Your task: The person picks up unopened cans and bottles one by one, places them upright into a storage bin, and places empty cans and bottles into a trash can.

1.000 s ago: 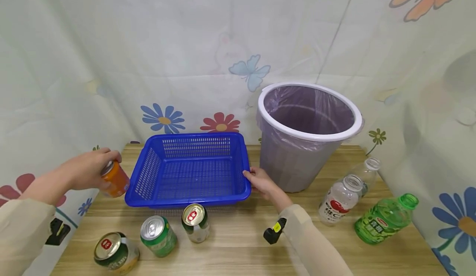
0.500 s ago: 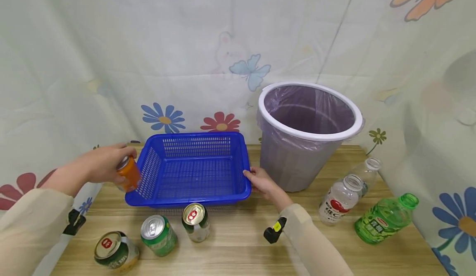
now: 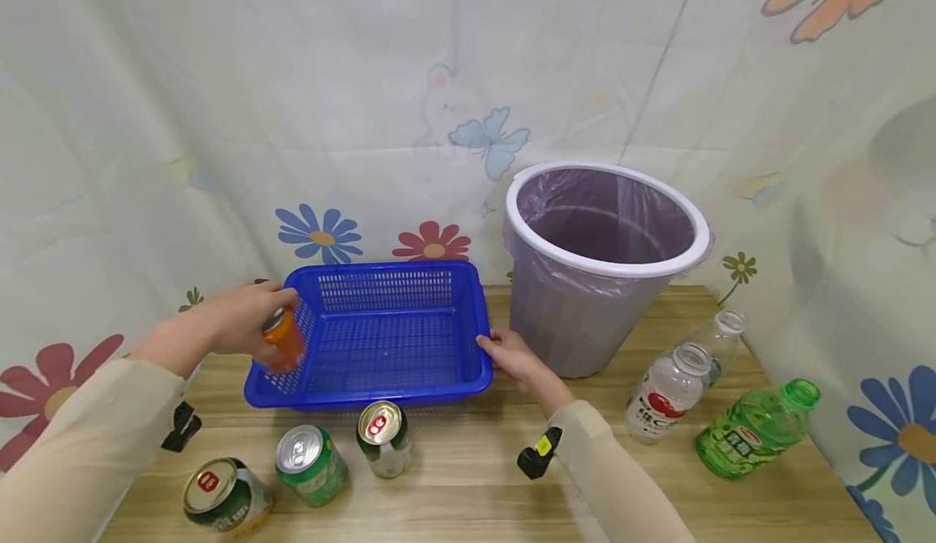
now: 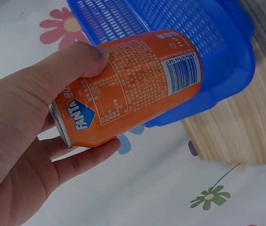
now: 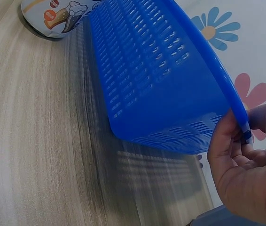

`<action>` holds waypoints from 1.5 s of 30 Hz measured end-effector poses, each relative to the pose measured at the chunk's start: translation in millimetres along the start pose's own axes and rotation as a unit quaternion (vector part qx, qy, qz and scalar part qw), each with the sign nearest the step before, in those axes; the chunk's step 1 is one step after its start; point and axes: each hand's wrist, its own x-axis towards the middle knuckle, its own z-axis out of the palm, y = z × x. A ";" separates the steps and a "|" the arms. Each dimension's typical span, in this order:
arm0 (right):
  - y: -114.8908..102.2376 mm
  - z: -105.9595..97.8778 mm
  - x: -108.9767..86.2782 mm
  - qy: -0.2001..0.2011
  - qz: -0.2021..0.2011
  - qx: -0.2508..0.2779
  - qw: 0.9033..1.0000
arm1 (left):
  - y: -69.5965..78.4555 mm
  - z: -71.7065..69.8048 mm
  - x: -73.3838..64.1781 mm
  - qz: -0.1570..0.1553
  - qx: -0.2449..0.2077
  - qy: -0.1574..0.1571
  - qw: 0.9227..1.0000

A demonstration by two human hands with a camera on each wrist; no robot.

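Observation:
My left hand (image 3: 244, 319) holds an orange Fanta can (image 3: 283, 341) over the left rim of the blue plastic basket (image 3: 391, 397). In the left wrist view, the thumb lies along the upper side of the can (image 4: 137, 84) and fingers curl beneath it near its top end. On the basket's right side, my right hand (image 3: 515, 356) pinches the rim, thumb on top. The right wrist view shows fingers curled around the edge of the basket wall (image 5: 180, 94).
Several upright cans, among them a green can (image 3: 310, 463), stand before the basket. A lined trash bin (image 3: 578, 315) is behind my right hand. Farther right are two clear bottles, one a labelled bottle (image 3: 669, 393), and a green bottle (image 3: 756, 429). A patterned curtain (image 3: 366, 120) hangs behind the table.
My left hand has carried the Fanta can rightward, from beside the basket to over its left rim. The right hand keeps its pinch on the basket's rim.

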 end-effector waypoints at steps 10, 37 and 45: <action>0.4 -0.3 0.7 -0.010 -0.005 0.007 1.000 | 7.8 8.6 14.4 0.021 0.001 -0.006 1.000; 1.1 -0.3 1.1 -0.002 -0.009 -0.005 1.000 | 1.2 33.8 46.1 -0.034 -0.032 -0.041 0.998; 1.7 0.4 0.6 -0.002 -0.007 0.002 1.000 | 0.1 39.4 56.5 -0.038 -0.030 -0.032 0.998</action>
